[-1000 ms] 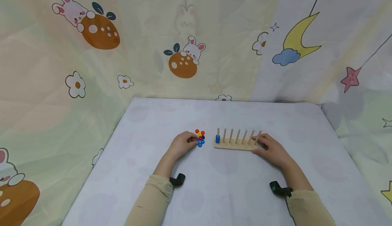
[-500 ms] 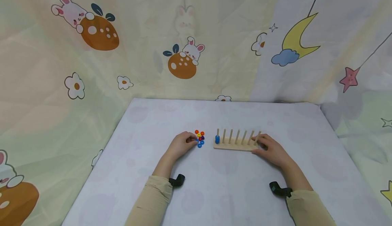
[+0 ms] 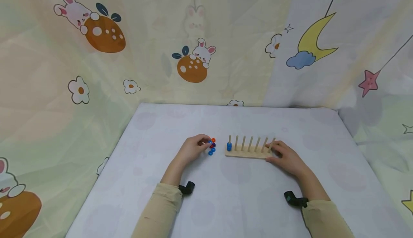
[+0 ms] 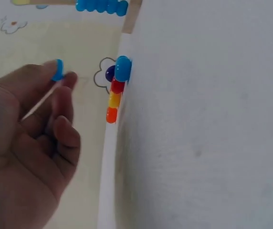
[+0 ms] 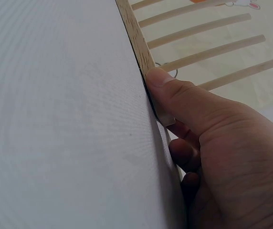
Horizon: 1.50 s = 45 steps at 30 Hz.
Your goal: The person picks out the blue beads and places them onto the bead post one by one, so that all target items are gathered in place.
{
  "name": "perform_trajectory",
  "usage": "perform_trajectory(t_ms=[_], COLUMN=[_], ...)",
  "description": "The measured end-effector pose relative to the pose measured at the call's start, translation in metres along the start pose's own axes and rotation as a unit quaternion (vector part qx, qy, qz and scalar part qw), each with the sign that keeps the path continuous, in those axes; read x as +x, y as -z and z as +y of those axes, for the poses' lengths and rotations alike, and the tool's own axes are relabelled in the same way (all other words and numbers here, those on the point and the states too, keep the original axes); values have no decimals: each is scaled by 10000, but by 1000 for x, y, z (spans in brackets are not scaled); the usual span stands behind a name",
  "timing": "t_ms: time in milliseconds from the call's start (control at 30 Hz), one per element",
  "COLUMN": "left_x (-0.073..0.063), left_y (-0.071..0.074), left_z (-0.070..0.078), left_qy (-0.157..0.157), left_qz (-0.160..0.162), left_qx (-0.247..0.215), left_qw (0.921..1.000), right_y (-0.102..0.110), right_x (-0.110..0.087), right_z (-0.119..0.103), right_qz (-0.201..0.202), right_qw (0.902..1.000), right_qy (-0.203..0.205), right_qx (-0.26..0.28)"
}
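My left hand pinches a blue bead between thumb and fingertip, raised a little off the table beside the loose beads. Those loose beads, blue ones, a dark purple one, a red one, a yellow one and an orange one, lie in a small cluster. To their right stands a wooden peg board with a row of upright pegs. Stacked blue beads sit on its leftmost peg; the other pegs are bare. My right hand grips the board's right end, thumb along the front edge.
A white cloth covers the table. Behind it hangs a printed curtain with rabbits, flowers and a moon. Each wrist carries a black camera, the left one and the right one.
My left hand has lifted slightly up and away from the table with a blue bead pinched, now covering part of the loose cluster. The right hand and the peg board have stayed put.
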<state>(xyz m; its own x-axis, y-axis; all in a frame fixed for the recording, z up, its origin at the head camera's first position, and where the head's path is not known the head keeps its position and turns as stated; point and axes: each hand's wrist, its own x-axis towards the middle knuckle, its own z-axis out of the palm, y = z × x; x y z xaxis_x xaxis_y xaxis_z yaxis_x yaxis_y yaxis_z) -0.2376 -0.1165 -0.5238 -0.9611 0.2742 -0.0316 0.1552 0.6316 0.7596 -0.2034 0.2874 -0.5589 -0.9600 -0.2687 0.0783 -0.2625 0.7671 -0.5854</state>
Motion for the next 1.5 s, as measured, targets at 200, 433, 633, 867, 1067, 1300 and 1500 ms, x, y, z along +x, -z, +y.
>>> perform_trajectory(t_ms=[200,433,633,867,1067,1300,1500], left_x=[6,12,17,21,22,22,22], left_y=[3,4,5,2,-4,-10,-15], left_z=[11,28,47,62,71,74,69], left_qy=[-350,-565,-619,-772,-997,-990,-948], left_qz=[-16,-10,-183,-228,-339,-364,-454], left_qx=[21,-27,-264,-379,-352,-221,-262], left_qw=[9994,9984,9976,9960,9938,9942,9941], right_y=[1,2,3,4,3,3,1], right_x=[0,0,-1,-1,-3,-2,-3], right_z=[0,1,-1,-3,-1,-2,-1], right_qz=[-17,2,14,27,48,58,57], right_qw=[10000,10000,10000,10000,9999,9999,10000], right_qy=[-13,18,33,50,139,128,-32], right_qx=[49,29,18,63,66,65,71])
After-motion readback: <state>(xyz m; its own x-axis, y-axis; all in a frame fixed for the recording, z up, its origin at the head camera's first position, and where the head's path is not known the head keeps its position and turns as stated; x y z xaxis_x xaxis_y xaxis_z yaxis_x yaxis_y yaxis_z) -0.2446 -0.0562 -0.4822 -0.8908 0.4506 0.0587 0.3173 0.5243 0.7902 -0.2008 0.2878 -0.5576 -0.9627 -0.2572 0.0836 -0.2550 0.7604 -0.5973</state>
